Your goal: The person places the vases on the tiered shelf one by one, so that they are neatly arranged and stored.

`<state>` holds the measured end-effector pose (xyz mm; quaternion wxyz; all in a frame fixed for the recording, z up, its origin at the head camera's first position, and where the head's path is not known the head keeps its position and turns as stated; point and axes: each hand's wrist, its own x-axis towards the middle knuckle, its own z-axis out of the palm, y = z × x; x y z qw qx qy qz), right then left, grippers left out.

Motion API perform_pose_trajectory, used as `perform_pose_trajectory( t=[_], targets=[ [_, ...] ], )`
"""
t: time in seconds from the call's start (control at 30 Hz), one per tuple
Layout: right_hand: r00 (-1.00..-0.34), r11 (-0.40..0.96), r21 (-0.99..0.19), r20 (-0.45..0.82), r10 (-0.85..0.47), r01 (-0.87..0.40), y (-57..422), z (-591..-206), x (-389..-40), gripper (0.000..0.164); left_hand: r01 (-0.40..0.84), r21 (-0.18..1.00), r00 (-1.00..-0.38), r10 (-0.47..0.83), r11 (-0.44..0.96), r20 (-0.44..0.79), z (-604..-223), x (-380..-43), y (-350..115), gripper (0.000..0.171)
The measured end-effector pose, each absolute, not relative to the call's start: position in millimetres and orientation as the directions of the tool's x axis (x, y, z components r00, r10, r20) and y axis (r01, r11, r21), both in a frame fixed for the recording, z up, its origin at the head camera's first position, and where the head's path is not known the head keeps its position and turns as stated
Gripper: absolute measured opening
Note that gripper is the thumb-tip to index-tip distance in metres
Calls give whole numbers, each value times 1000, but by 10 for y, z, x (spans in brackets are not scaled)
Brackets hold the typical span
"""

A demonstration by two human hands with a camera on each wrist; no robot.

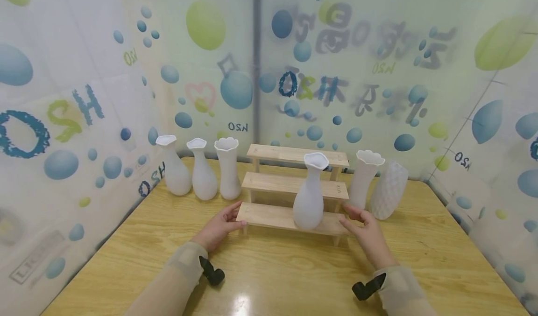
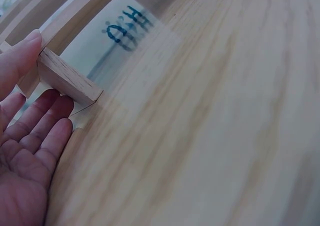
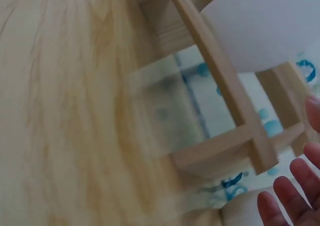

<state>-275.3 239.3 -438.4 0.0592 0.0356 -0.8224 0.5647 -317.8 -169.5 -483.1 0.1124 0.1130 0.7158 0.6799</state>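
Two hands [image 1: 216, 230] [image 1: 371, 237], fingers [image 2: 56, 138] loosely parted, at wooden stand [image 1: 269, 215] ends

Left grip [image 1: 216, 230] and right grip [image 1: 370, 237]: human hands, each with a thumb and four fingers. Left sleeve [image 1: 174, 274]: long, pale beige fabric with lighter patches near the cuff; terminates at the wrist. Right sleeve [image 1: 404, 288]: matching fabric and colour, same termination. Left wrist unit [image 1: 215, 276]: matte black, narrow pointed section joined to a rounded knob. Right wrist unit [image 1: 368, 288]: same black finish and form. Fine surface markings: too small to read.
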Motion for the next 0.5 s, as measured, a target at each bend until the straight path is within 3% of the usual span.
perform_pose_trajectory(
  t=[0.23, 0.5],
  targets=[
    [-999, 285, -958, 42, -18, -45, 2465, -4592, -2798, 64, 8, 999, -950, 311, 47, -7, -4823, -3165, -1693, 77],
    [-999, 252, -967, 19, -46, -30, 2491, -4676, -2787, 63, 4, 998, -951, 308, 56, -13, -4810, -3154, -1686, 78]
  ],
)
